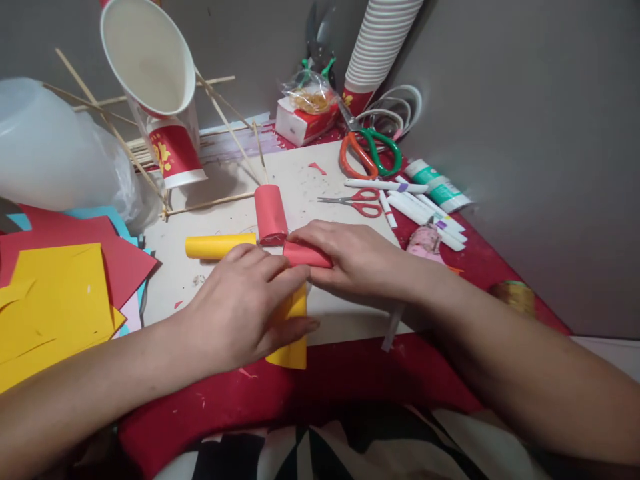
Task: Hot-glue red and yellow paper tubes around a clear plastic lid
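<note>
**paperfan22:** Grey wall corner, red tablecloth (350, 373), a white board (320, 187) on top, craft stuff everywhere. Where exactly is the red roll (306, 255) sitting?

**glue_gremlin:** Pretty much mid-board, lying flat, with its long axis running left-right between both hands. It's under the right hand (357, 260), whose fingers are curled over the top and the right end, clamping it down. The thumb's hidden, so I can't say if it's tucked underneath. The left hand (240, 310) touches the roll's left end with its fingertips. Mostly it's spread flat and gripping nothing, palm pressing a yellow sheet (295, 353) that pokes out toward the near edge.

**paperfan22:** So which one's nearer?

**glue_gremlin:** The right hand, it's got the roll. A yellow roll (217, 245) and a red tube (270, 212) lie just behind it, untouched. The scissors (357, 200) are further back on the right.
</note>
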A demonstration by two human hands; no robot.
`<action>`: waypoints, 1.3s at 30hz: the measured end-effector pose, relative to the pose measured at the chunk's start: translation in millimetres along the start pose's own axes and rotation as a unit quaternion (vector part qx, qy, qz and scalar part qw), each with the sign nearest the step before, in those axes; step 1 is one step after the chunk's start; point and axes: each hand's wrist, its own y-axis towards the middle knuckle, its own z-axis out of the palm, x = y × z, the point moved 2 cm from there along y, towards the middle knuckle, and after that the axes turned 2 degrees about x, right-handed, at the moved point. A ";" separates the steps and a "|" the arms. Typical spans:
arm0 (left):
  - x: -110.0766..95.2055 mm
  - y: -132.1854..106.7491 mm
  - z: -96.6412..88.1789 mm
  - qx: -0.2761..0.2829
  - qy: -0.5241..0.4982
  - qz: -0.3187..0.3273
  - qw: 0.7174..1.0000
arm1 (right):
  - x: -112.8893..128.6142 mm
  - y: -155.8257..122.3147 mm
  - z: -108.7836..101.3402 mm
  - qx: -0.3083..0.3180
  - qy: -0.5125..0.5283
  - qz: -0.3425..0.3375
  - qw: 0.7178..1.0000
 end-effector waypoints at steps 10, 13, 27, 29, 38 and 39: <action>-2.5 -9.0 4.3 0.024 0.042 0.024 0.999 | 0.1 1.1 -10.2 0.000 0.127 0.057 0.990; -3.2 -8.0 4.3 0.026 0.043 0.030 0.998 | -0.6 0.5 -13.3 0.005 0.160 0.057 0.985; -26.3 -16.6 -9.4 -0.005 0.123 0.062 0.991 | 7.4 0.3 -13.6 -0.002 0.209 0.097 0.973; -53.1 -27.7 -3.7 -0.042 0.166 0.086 0.981 | 15.1 -1.1 -10.7 -0.018 0.190 0.117 0.975; -94.3 -43.2 58.7 0.045 0.263 0.016 0.964 | 42.2 -12.0 5.7 -0.069 0.188 0.182 0.963; -90.2 -42.5 62.4 0.051 0.268 -0.003 0.962 | 43.5 -12.5 5.3 -0.065 0.197 0.192 0.959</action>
